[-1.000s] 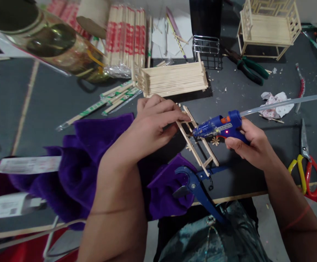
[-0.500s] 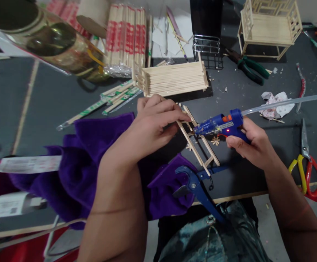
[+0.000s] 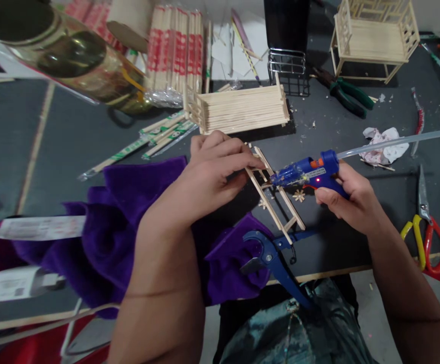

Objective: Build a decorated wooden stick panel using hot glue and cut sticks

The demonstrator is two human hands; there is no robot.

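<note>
My right hand (image 3: 351, 199) is wrapped round a blue hot glue gun (image 3: 307, 172) with a lit red light and a long clear glue stick out of its back. The gun's nozzle points left, at the inside of a small ladder-like wooden stick frame (image 3: 292, 222). My left hand (image 3: 220, 167) has its fingers closed on the frame's far end; the fingertips partly hide that end. A small star-shaped stick piece (image 3: 299, 195) lies just below the gun. Close to the frame's near end is a blue cutter (image 3: 276, 263), lying over a purple cloth (image 3: 227, 268).
Behind my left hand stands a miniature stick bench (image 3: 243, 106); a finished-looking stick model (image 3: 375, 40) is at the back right. Pliers (image 3: 347, 96), scissors (image 3: 427, 222) and crumpled paper (image 3: 385, 146) lie to the right. Packed chopsticks (image 3: 174, 50) and a large tin (image 3: 79, 55) are at the back left.
The glue gun in my right hand has shifted very slightly to the right. My left hand and the stick frame have stayed in place.
</note>
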